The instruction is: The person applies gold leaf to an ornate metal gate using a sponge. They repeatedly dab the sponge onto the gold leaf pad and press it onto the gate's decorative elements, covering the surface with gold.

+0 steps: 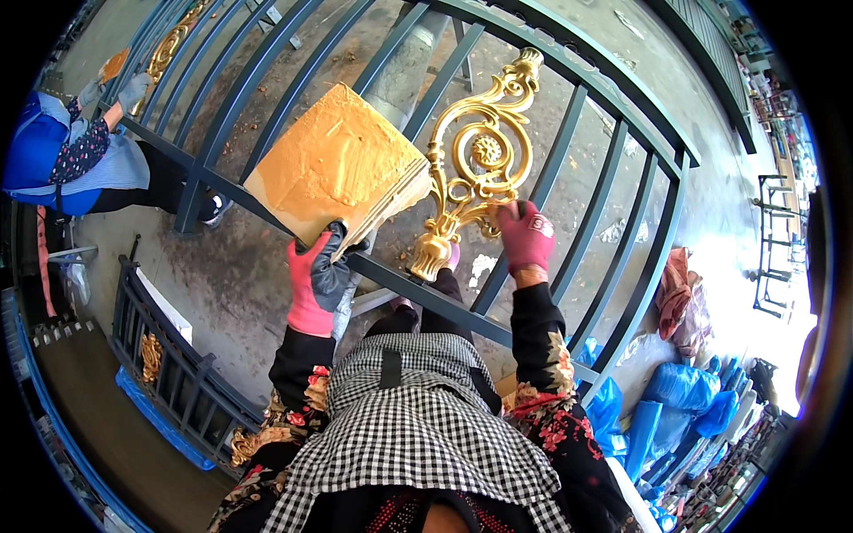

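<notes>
A grey workshop floor (729, 213) spreads beneath a dark blue-grey railing (462, 314) that sweeps from 10 o'clock round to 4. At 6 o'clock stands a worker in a black-and-white checked apron (400, 440), with flowered dark sleeves. Between 9 and 10 o'clock, a co-worker (53, 160) in blue reaches toward the railing, near a second gold ornament (169, 51). Blue plastic bundles (680, 389) lie at 4 o'clock; a dark fence (182, 369) with gold ornaments stands between 8 and 9. Toward 11 o'clock is a square layered board (342, 164), smeared with orange-gold paste, and at 1 o'clock a gold scroll (486, 151) set among the railing's bars. At 9 o'clock the left hand (317, 277), in a pink and grey glove, grasps the board's lower corner. The right hand (526, 235), gloved in pink between 2 and 3 o'clock, is curled at the scroll's lower right edge; whether it pinches anything cannot be told.
</notes>
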The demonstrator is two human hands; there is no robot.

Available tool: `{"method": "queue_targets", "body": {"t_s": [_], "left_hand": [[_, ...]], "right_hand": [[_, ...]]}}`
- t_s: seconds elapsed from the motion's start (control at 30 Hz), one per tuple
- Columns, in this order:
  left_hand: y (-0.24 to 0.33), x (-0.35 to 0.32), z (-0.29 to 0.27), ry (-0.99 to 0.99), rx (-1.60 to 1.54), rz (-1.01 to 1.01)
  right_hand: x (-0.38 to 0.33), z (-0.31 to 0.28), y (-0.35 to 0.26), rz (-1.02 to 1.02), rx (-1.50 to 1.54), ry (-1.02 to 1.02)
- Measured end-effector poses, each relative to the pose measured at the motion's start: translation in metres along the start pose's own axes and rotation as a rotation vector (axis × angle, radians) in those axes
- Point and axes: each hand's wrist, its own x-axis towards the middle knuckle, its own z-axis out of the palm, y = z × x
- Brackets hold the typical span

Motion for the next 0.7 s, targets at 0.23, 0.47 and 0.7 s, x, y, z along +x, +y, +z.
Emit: {"method": "queue_targets", "body": {"t_s": [0.23, 0.47, 0.7], "left_hand": [[0.008, -0.004, 0.012, -0.015, -0.052, -0.003], [0.006, -0.006, 0.007, 0.001, -0.056, 0.010], [0.005, -0.005, 0.006, 0.054, -0.138, -0.004]], "right_hand": [[0.010, 0.002, 0.002, 0.025, 0.175, 0.064], [0.005, 0.024, -0.006, -0.080, 0.364, 0.079], [0.009, 0.028, -0.020, -0.237, 0.030, -0.032]]}}
